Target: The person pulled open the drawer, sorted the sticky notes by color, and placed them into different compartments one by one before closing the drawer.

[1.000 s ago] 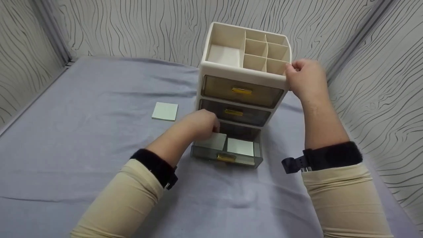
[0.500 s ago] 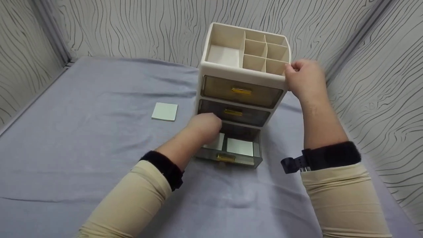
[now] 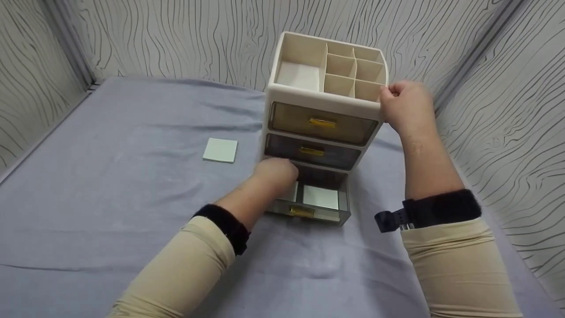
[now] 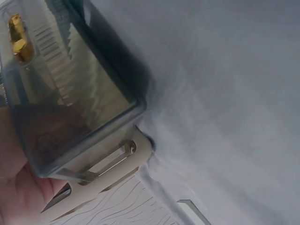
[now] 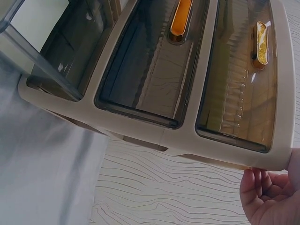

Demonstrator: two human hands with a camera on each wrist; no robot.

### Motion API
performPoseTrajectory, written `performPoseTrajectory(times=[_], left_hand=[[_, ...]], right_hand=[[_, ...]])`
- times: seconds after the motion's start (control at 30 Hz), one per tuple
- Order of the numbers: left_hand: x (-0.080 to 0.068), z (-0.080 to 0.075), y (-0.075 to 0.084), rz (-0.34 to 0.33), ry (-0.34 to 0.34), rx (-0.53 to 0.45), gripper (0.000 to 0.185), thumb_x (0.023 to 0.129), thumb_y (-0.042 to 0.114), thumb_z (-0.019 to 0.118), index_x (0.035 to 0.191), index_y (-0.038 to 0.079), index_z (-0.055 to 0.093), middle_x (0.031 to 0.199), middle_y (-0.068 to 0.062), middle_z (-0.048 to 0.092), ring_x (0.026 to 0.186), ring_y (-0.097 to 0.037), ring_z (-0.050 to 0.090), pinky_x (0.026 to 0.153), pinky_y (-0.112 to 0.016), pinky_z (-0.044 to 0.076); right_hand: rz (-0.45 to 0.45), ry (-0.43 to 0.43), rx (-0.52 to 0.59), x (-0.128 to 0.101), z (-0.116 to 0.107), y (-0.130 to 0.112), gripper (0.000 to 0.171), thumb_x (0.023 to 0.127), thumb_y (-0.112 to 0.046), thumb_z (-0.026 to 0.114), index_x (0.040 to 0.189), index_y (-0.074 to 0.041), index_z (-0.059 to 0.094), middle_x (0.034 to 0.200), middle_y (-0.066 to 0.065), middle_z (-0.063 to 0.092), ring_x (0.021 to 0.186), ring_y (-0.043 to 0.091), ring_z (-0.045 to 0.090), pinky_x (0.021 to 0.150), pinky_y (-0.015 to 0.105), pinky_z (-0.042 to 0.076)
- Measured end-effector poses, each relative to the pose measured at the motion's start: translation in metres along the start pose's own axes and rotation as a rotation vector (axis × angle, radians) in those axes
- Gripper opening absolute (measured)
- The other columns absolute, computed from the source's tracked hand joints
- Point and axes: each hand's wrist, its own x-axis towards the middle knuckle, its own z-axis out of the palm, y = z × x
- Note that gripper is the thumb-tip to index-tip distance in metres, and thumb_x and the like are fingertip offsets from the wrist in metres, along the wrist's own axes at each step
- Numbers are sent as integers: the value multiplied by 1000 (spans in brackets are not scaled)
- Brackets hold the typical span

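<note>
A cream desk organizer [image 3: 324, 96] with smoky see-through drawers stands upright. Its bottom drawer [image 3: 282, 206] is pulled out. Two pale green sticky note pads show in it side by side, a left pad [image 3: 291, 193] and a right pad [image 3: 321, 197]. My left hand [image 3: 277, 174] reaches into the drawer's left side, over the left pad. Its fingers are hidden in the head view and blurred through the plastic in the left wrist view, so their hold is unclear. With thumb and fingers, my right hand [image 3: 408, 106] grips the organizer's top right edge, also seen in the right wrist view.
Another pale green sticky note pad [image 3: 220, 150] lies on the grey cloth [image 3: 132, 198] left of the organizer. Open compartments [image 3: 342, 66] divide the organizer's top. The upper two drawers are closed. Wood-patterned panels [image 3: 176, 39] surround the table.
My left hand has moved right and slightly down into the drawer, covering more of the left sticky note pad, which has shifted a little left. My right hand keeps its grip.
</note>
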Motion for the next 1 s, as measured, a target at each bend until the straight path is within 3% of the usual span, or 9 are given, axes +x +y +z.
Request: performPoseTrajectory(times=[0.53,0.67,0.83,1.0], left_hand=[[4,0,3,-18,-135,23,20,89,9,50,93,15,68,106,-2,64,91,-18,60,74,-38,50],[0,-5,4,-12,-159,-18,19,88,8,50,94,13,68,109,-3,63,95,-19,59,76,-38,50],[-11,-15,-3,59,-114,-107,13,86,11,53,90,9,66,98,-4,65,88,-20,60,77,-36,49],[-19,-27,-23,151,-35,-268,17,89,18,55,86,5,65,82,-6,63,74,-20,56,70,-35,47]], right_hand=[[3,-12,3,0,0,1,44,94,-35,39,111,-1,62,106,17,59,86,25,55,66,30,43],[10,-18,10,-1,-1,1,44,94,-35,39,113,-2,61,108,16,59,87,24,55,67,30,44],[19,-24,13,-1,0,1,44,94,-35,39,114,-2,61,108,16,59,86,22,56,65,28,44],[25,-33,21,0,0,0,45,95,-36,38,117,-2,59,111,17,58,91,25,55,72,34,44]])
